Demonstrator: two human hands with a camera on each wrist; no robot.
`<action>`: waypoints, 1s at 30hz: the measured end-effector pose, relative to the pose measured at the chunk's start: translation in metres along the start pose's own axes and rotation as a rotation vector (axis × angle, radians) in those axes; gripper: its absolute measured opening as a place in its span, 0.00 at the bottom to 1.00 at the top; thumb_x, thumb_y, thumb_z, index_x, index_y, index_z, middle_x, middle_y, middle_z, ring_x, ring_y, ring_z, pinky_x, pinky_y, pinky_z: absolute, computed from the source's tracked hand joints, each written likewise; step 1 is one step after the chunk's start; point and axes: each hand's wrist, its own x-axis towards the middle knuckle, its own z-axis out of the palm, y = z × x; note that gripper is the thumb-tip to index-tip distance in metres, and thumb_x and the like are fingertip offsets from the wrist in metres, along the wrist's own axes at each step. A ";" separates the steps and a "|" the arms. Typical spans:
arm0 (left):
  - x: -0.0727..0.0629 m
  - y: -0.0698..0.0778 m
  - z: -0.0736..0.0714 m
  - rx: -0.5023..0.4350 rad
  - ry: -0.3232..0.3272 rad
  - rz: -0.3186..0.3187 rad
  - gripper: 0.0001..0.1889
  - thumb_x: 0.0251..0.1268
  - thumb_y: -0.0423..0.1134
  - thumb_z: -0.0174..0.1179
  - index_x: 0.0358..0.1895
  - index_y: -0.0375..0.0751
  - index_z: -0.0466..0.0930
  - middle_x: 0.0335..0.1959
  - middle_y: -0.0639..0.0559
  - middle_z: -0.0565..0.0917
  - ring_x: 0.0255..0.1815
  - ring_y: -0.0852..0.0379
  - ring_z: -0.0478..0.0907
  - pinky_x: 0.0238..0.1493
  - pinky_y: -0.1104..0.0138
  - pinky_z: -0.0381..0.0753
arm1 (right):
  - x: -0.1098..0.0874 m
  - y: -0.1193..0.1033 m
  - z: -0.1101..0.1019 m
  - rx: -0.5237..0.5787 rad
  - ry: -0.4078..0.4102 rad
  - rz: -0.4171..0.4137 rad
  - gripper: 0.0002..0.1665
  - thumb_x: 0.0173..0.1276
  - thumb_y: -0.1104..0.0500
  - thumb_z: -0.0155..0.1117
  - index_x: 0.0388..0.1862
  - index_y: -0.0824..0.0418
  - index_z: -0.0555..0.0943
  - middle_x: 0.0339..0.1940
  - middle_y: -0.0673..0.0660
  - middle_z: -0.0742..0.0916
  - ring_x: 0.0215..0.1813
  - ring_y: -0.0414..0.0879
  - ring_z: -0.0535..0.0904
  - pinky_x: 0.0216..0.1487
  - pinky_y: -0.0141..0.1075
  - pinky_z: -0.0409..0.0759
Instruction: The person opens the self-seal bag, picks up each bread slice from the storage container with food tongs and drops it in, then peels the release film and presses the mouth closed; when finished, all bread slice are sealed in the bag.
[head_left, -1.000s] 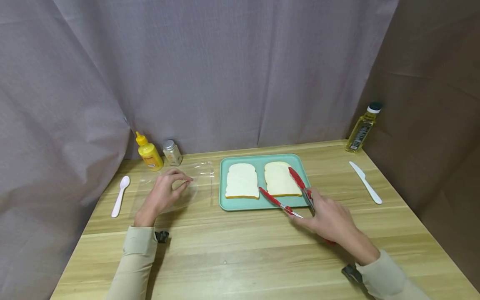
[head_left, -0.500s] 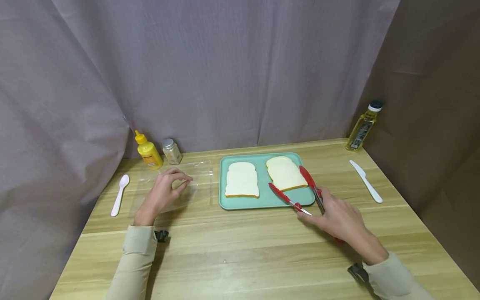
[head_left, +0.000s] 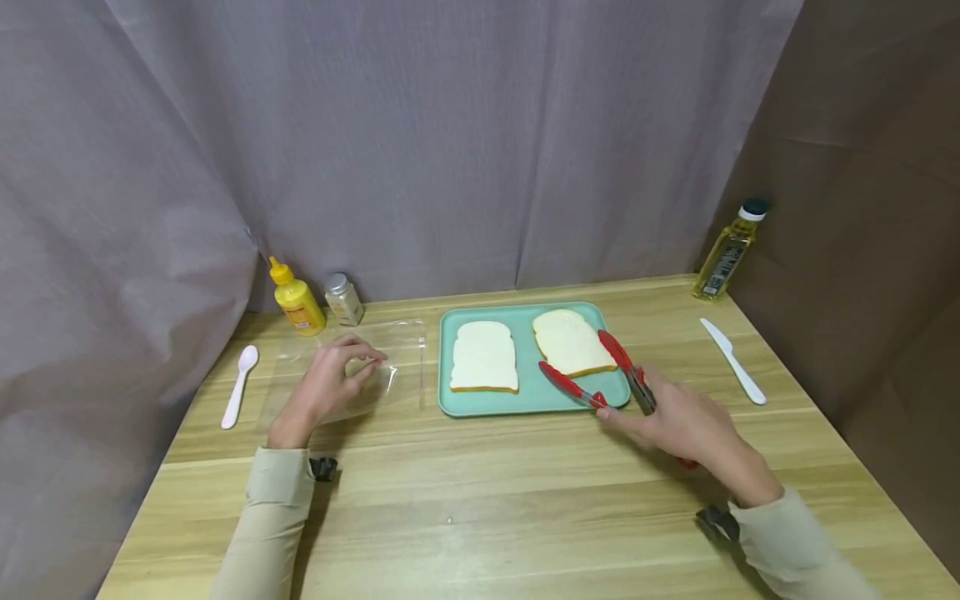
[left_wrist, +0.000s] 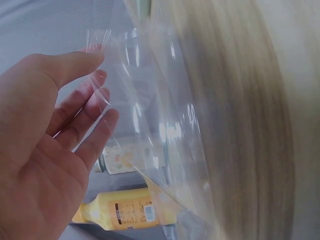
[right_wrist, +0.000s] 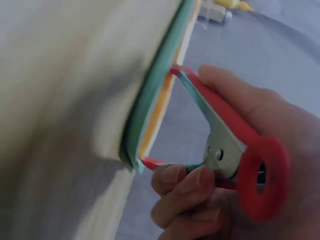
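Glossy clear plastic (left_wrist: 172, 127), red-tipped metal tongs (right_wrist: 226, 140), flat round-shouldered bread slices (head_left: 573, 342)

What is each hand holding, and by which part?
Left hand: clear, thin plastic film, pinched apparently at an edge. Right hand: red-and-silver metal tongs, gripped across both handles.
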 end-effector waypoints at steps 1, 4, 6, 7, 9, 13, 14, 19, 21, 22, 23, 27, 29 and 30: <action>0.000 0.000 0.000 -0.002 -0.002 -0.002 0.09 0.66 0.27 0.75 0.47 0.40 0.94 0.44 0.45 0.91 0.47 0.44 0.87 0.52 0.47 0.90 | 0.003 0.000 -0.003 0.013 -0.019 0.001 0.72 0.59 0.12 0.63 0.83 0.62 0.64 0.67 0.74 0.84 0.38 0.54 0.85 0.27 0.41 0.75; 0.000 -0.001 -0.001 -0.013 -0.014 -0.013 0.09 0.66 0.27 0.75 0.47 0.40 0.94 0.44 0.44 0.91 0.47 0.43 0.87 0.52 0.46 0.90 | 0.012 0.002 -0.009 0.028 -0.068 0.010 0.73 0.59 0.11 0.63 0.85 0.60 0.61 0.63 0.72 0.86 0.28 0.51 0.80 0.23 0.41 0.73; 0.000 -0.001 -0.001 -0.019 -0.026 -0.024 0.09 0.66 0.27 0.74 0.47 0.40 0.93 0.45 0.44 0.91 0.47 0.43 0.87 0.53 0.45 0.90 | 0.018 0.004 -0.011 0.023 -0.083 0.012 0.74 0.59 0.11 0.62 0.87 0.58 0.59 0.62 0.71 0.86 0.28 0.52 0.81 0.23 0.41 0.73; 0.000 -0.001 -0.001 -0.023 -0.031 -0.029 0.09 0.66 0.27 0.74 0.47 0.39 0.93 0.45 0.44 0.91 0.47 0.43 0.87 0.53 0.44 0.89 | 0.020 0.005 -0.012 0.018 -0.085 0.012 0.74 0.59 0.10 0.61 0.87 0.58 0.58 0.64 0.71 0.86 0.30 0.55 0.84 0.24 0.44 0.75; -0.001 -0.002 -0.001 -0.026 -0.040 -0.033 0.09 0.67 0.27 0.74 0.47 0.39 0.93 0.45 0.44 0.91 0.47 0.43 0.87 0.53 0.45 0.90 | 0.024 0.007 -0.014 0.003 -0.064 0.004 0.74 0.59 0.10 0.60 0.88 0.57 0.58 0.68 0.71 0.84 0.43 0.64 0.89 0.30 0.50 0.81; -0.001 -0.004 0.000 -0.034 -0.039 -0.025 0.09 0.66 0.26 0.74 0.47 0.39 0.93 0.44 0.45 0.91 0.47 0.44 0.87 0.52 0.46 0.90 | 0.030 0.009 -0.017 0.000 0.001 -0.026 0.72 0.61 0.11 0.59 0.90 0.55 0.58 0.81 0.72 0.74 0.73 0.75 0.76 0.48 0.65 0.84; -0.001 -0.005 0.000 -0.033 -0.038 -0.024 0.10 0.66 0.26 0.74 0.47 0.39 0.93 0.44 0.45 0.91 0.47 0.44 0.87 0.53 0.46 0.91 | 0.031 0.009 -0.018 0.006 0.013 -0.032 0.72 0.61 0.11 0.60 0.90 0.54 0.58 0.82 0.72 0.73 0.74 0.75 0.75 0.51 0.68 0.83; 0.000 -0.004 0.000 -0.032 -0.040 -0.031 0.10 0.65 0.27 0.74 0.47 0.39 0.93 0.44 0.45 0.91 0.47 0.46 0.87 0.54 0.47 0.91 | 0.033 0.010 -0.019 -0.005 0.032 -0.037 0.69 0.63 0.13 0.59 0.90 0.53 0.58 0.80 0.75 0.73 0.75 0.76 0.73 0.52 0.72 0.82; 0.000 -0.004 0.000 -0.031 -0.044 -0.036 0.09 0.66 0.27 0.74 0.47 0.39 0.93 0.44 0.45 0.91 0.47 0.46 0.86 0.54 0.47 0.90 | 0.033 0.010 -0.018 -0.024 0.045 -0.035 0.68 0.64 0.13 0.59 0.90 0.52 0.58 0.78 0.76 0.76 0.71 0.76 0.77 0.45 0.66 0.84; 0.000 -0.004 -0.001 -0.030 -0.048 -0.040 0.09 0.66 0.28 0.74 0.48 0.39 0.93 0.44 0.46 0.91 0.47 0.46 0.86 0.54 0.47 0.90 | 0.032 0.010 -0.017 -0.036 0.055 -0.033 0.68 0.64 0.13 0.59 0.90 0.52 0.59 0.75 0.77 0.78 0.67 0.75 0.80 0.40 0.61 0.84; 0.000 -0.004 -0.001 -0.029 -0.051 -0.045 0.09 0.67 0.28 0.74 0.48 0.39 0.93 0.44 0.46 0.91 0.48 0.47 0.86 0.54 0.47 0.90 | 0.032 0.009 -0.016 -0.049 0.069 -0.032 0.68 0.64 0.13 0.60 0.89 0.52 0.60 0.72 0.77 0.80 0.61 0.74 0.83 0.34 0.56 0.82; 0.000 -0.005 0.000 -0.024 -0.061 -0.053 0.10 0.67 0.28 0.73 0.49 0.40 0.93 0.44 0.46 0.91 0.48 0.47 0.87 0.54 0.47 0.91 | 0.031 0.001 -0.012 -0.092 0.106 -0.032 0.67 0.64 0.13 0.61 0.88 0.55 0.63 0.55 0.78 0.88 0.38 0.62 0.86 0.20 0.43 0.69; 0.000 -0.006 0.000 -0.025 -0.064 -0.050 0.09 0.68 0.28 0.73 0.49 0.39 0.93 0.44 0.46 0.91 0.48 0.46 0.87 0.54 0.47 0.91 | 0.031 -0.005 -0.011 -0.115 0.112 -0.038 0.67 0.64 0.14 0.60 0.87 0.57 0.64 0.48 0.76 0.89 0.32 0.57 0.83 0.18 0.42 0.68; 0.000 -0.006 0.000 -0.027 -0.065 -0.049 0.09 0.68 0.29 0.73 0.49 0.39 0.93 0.44 0.46 0.91 0.48 0.46 0.87 0.54 0.47 0.91 | 0.031 -0.008 -0.011 -0.125 0.113 -0.042 0.67 0.65 0.14 0.60 0.86 0.58 0.65 0.46 0.75 0.89 0.31 0.56 0.82 0.17 0.42 0.67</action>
